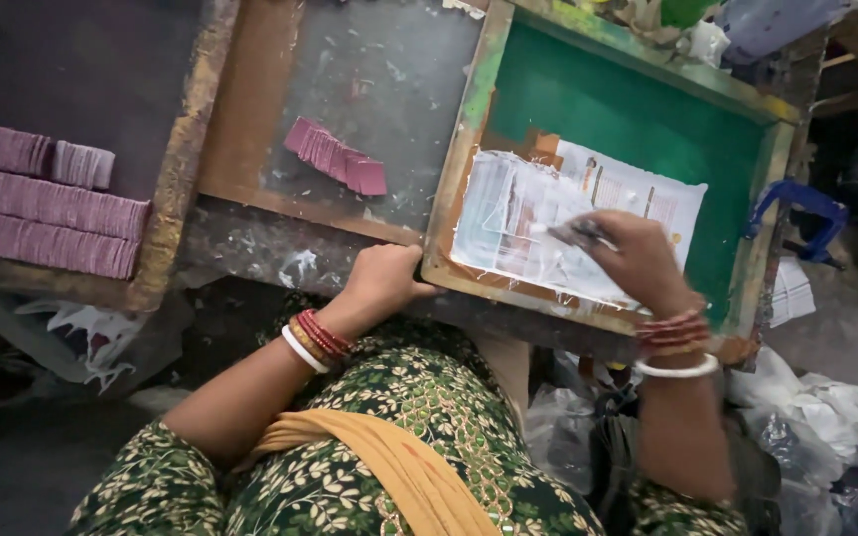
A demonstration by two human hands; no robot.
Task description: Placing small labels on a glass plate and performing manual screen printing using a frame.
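Observation:
A wooden-framed printing screen (pixel 469 129) with a green mesh lies on the worktable. White ink and taped paper cover the mesh's near part. My left hand (pixel 384 278) grips the frame's near left corner. My right hand (pixel 633 253) rests inside the frame on the inked patch and presses a small grey tool, blurred, against the mesh. Both wrists wear red and white bangles.
A fanned stack of pink cards (pixel 335 157) lies on a glass panel to the left of the screen. Long rows of purple cards (pixel 42 208) fill the far left. A blue clamp (pixel 796 213) sits at the frame's right side. Crumpled plastic bags (pixel 826 417) lie at lower right.

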